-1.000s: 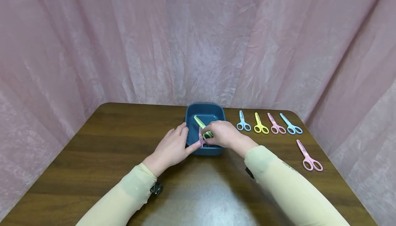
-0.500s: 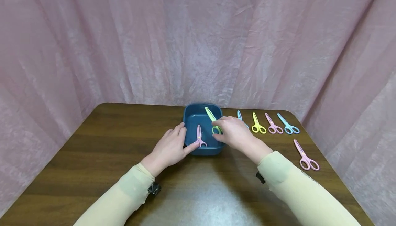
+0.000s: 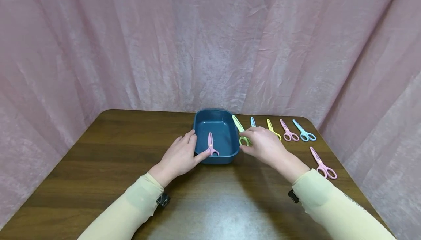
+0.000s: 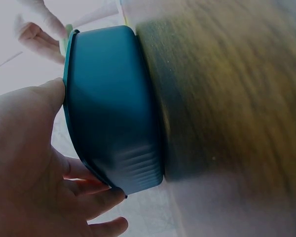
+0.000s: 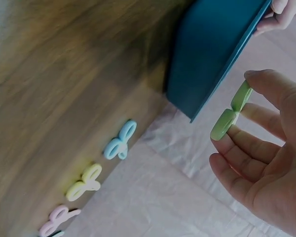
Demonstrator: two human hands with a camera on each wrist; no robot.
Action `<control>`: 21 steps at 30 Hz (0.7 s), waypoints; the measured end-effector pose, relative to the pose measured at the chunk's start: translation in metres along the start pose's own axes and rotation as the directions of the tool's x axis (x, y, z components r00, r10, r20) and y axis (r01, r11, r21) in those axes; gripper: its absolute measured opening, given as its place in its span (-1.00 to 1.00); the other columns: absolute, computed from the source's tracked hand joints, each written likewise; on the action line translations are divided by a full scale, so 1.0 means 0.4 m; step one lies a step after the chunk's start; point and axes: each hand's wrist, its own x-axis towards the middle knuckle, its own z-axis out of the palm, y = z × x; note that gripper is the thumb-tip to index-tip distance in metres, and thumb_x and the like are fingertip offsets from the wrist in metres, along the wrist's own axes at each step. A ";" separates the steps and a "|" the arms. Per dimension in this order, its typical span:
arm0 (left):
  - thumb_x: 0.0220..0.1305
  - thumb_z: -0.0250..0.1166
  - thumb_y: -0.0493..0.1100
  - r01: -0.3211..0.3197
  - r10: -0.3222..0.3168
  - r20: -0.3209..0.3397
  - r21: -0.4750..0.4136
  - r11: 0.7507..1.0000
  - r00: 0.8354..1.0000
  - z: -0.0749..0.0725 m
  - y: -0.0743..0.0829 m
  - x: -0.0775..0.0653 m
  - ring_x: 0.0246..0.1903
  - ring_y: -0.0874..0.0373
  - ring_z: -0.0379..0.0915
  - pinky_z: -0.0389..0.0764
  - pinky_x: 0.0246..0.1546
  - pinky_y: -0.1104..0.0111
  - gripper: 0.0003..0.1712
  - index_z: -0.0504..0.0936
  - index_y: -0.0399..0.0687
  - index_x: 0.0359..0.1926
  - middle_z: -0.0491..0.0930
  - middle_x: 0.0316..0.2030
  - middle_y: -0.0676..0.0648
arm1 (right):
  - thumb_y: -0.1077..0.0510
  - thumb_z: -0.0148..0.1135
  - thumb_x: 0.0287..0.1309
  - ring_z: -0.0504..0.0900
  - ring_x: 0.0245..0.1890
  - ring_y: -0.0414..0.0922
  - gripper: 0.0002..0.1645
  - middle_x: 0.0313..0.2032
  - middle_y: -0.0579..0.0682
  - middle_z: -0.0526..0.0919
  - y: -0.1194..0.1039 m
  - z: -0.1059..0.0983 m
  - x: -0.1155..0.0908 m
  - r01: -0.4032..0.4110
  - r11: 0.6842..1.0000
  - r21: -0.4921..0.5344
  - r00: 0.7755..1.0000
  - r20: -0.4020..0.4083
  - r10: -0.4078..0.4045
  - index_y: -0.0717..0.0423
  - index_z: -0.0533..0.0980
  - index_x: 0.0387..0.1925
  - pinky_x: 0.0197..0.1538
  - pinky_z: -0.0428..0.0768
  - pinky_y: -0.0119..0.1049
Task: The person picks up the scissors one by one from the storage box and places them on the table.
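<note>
My right hand pinches green scissors by the handle loops, blades pointing away from me. It holds them beside the right rim of a dark blue plastic box. In the right wrist view, thumb and fingertips press on the green loops. My left hand grips the box's near left corner, thumb at the near rim and fingers along the left side. Pink scissors lie inside the box near that thumb, their handle partly hidden. Behind the right hand, blue scissors and yellow scissors are partly covered.
Further right on the brown wooden table lie pink scissors and light blue scissors. Another pink pair lies closer to me. A pink curtain hangs behind the table.
The right hand has lifted the green scissors out of the box and carried them right, past its rim. The left hand stays at the box; the pink scissors inside are uncovered.
</note>
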 end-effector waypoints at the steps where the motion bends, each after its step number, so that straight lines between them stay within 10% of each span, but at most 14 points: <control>1: 0.56 0.17 0.50 0.000 0.000 -0.001 0.003 1.000 1.000 0.001 0.000 0.000 0.49 -0.32 0.40 0.34 0.55 -0.14 0.08 0.47 -0.48 0.46 0.39 0.52 -0.48 | 0.09 0.64 0.21 0.81 0.00 0.11 -0.58 -0.03 0.05 0.85 0.005 -0.001 -0.007 0.000 1.000 -0.003 1.000 -0.005 0.000 0.11 0.80 0.08 -0.03 0.77 0.09; 21: 0.57 0.17 0.49 0.012 -0.012 0.020 -0.006 1.000 1.000 0.000 0.001 -0.001 0.52 -0.32 0.36 0.31 0.57 -0.14 0.08 0.46 -0.48 0.47 0.36 0.53 -0.48 | 0.09 0.66 0.14 0.81 -0.19 0.09 -0.62 -0.18 -0.02 0.83 0.064 -0.037 -0.137 -0.089 0.995 -0.052 0.995 -0.039 0.087 0.05 0.80 0.00 -0.28 0.72 0.09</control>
